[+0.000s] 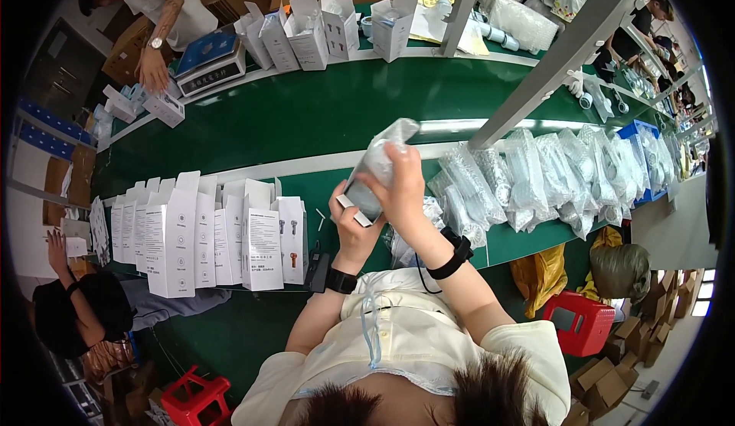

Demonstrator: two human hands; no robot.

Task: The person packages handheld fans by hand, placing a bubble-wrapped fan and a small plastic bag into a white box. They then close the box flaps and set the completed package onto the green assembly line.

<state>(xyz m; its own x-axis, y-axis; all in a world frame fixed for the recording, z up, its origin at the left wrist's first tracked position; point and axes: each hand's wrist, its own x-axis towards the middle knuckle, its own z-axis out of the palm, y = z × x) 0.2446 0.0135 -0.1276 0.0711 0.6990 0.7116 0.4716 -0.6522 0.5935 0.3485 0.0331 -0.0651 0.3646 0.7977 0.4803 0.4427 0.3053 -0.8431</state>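
Note:
My left hand point(354, 233) is wrapped round a small white carton point(354, 201), tilted over the near edge of the belt. Above it my right hand point(400, 185) grips a bubble-wrap pouch point(390, 137), which meets the carton's open end. How far the pouch is inside the carton is hidden by my fingers. To the left stand several white cartons point(262, 246) with their flaps up. Right of my hands lies a row of filled bubble-wrap pouches point(528, 173).
A green conveyor point(306, 120) with pale rails runs across. Beyond it stand open cartons point(306, 39) and a weighing scale point(208, 57), where a co-worker's hand point(155, 74) touches a box. A grey post point(536, 66) rises at right. Red stools point(579, 323) stand on the floor.

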